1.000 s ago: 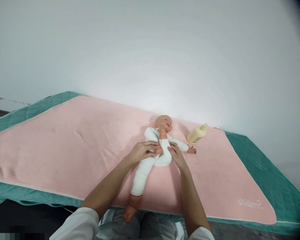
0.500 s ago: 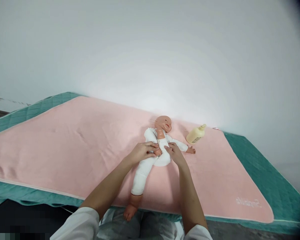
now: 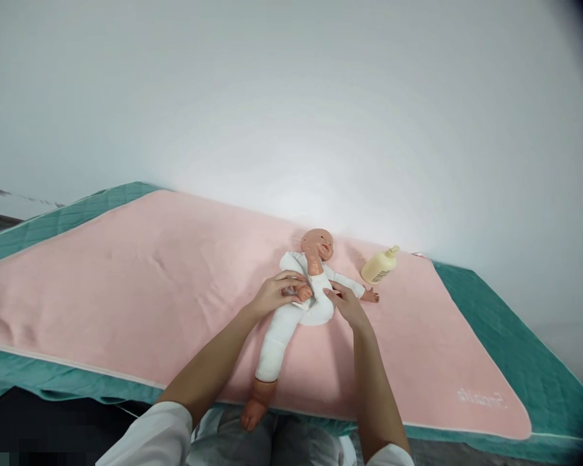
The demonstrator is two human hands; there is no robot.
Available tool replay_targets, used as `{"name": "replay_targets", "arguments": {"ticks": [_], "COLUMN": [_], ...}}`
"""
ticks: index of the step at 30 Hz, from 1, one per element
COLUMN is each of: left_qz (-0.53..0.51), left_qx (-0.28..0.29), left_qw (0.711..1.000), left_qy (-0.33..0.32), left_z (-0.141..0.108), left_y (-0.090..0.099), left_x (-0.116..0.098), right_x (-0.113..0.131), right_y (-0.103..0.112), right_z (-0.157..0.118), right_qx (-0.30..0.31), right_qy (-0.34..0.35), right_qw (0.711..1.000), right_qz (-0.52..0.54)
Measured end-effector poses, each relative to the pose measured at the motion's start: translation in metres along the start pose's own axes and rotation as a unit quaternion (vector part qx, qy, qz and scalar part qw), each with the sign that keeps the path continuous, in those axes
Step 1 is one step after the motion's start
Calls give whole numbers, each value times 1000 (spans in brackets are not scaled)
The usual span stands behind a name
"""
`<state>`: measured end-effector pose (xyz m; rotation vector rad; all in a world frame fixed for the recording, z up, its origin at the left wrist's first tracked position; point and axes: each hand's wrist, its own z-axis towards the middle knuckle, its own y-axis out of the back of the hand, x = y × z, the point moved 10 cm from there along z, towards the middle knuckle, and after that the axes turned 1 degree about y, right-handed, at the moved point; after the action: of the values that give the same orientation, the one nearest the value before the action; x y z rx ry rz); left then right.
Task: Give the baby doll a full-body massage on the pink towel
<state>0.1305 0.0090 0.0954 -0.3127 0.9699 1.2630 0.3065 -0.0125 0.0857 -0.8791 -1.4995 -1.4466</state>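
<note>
A baby doll (image 3: 317,243) with a bald head and a white cloth body lies on its back on a pink mat (image 3: 140,278). One leg is folded up over its belly, with the foot near the chin; the other stretches toward me. My left hand (image 3: 280,292) is closed around the doll's small hand (image 3: 304,292) beside the folded leg. On the other side, my right hand (image 3: 344,299) rests its fingers and thumb against the white thigh of the raised leg, gripping it lightly.
A pale yellow pump bottle (image 3: 379,265) stands tilted in view on the mat, right of the doll. Green quilted bedding (image 3: 505,330) shows around the mat's edges. A white wall (image 3: 291,103) rises behind. The doll's straight leg reaches over the front edge.
My right hand has shifted slightly right and down along the raised leg. That leg leans a little more to the right. My left hand stays at the doll's hand.
</note>
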Motion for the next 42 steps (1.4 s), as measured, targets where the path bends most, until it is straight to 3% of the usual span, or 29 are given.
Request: {"name": "replay_targets", "arguments": {"ticks": [5, 10, 15, 21, 30, 34, 42], "left_qz": [3, -83, -196, -322, -429, -409, -405], "left_qx": [-80, -206, -339, -449, -525, -551, -554], "left_qw": [997, 973, 911, 816, 691, 678, 675], "left_qy": [1, 67, 131, 166, 249, 263, 271], "left_z": [0, -5, -18, -32, -55, -62, -69], "left_y": [19, 48, 76, 98, 101, 102, 105], "left_x": [-4, 16, 40, 72, 109, 114, 132], "right_x": [3, 2, -1, 8, 11, 11, 14], "right_y": [5, 5, -1, -6, -16, -23, -42], "right_z": [-16, -35, -53, -76, -111, -121, -133], "right_qx": [10, 8, 22, 28, 22, -4, 8], "right_qy": [36, 109, 158, 182, 240, 285, 350], "right_qw": [997, 985, 980, 983, 963, 941, 904], "right_qz": [66, 135, 118, 0, -118, -184, -246]}}
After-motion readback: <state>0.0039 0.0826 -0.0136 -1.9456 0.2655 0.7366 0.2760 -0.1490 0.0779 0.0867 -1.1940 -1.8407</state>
